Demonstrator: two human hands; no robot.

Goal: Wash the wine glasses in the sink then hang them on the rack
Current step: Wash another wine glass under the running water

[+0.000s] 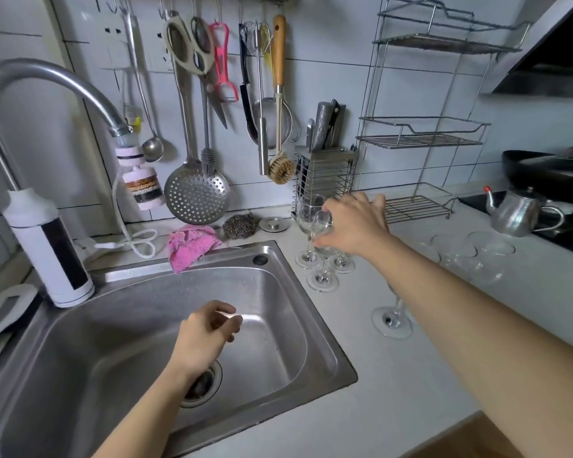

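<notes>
Right hand [353,223] reaches over the surface [394,375] to a cluster of wine glasses [323,256] standing just right of the sink [139,325], near its back right corner. Fingers wrapped around the bowl of the front wine glass [323,226]; its foot looks to be on the surface, though contact is hard to judge. Two more stemmed glasses stand close behind it, feet nearly touching.

Another wine glass [392,320] stands further toward the camera, right of the sink, partly hidden by the right forearm.

Left hand [209,335] hangs over the sink basin above the drain [201,386], fingers loosely curled, holding nothing.

Tumbler glasses [470,256] sit further right of the sink, well apart from the stemmed group. Wire rack [424,133] stands against the tiled wall behind the glasses, shelves bare. Pink cloth [191,244] drapes over the sink's back rim, steel scourer [239,225] just beside it. Faucet [47,81] arches over the sink's left side.
</notes>
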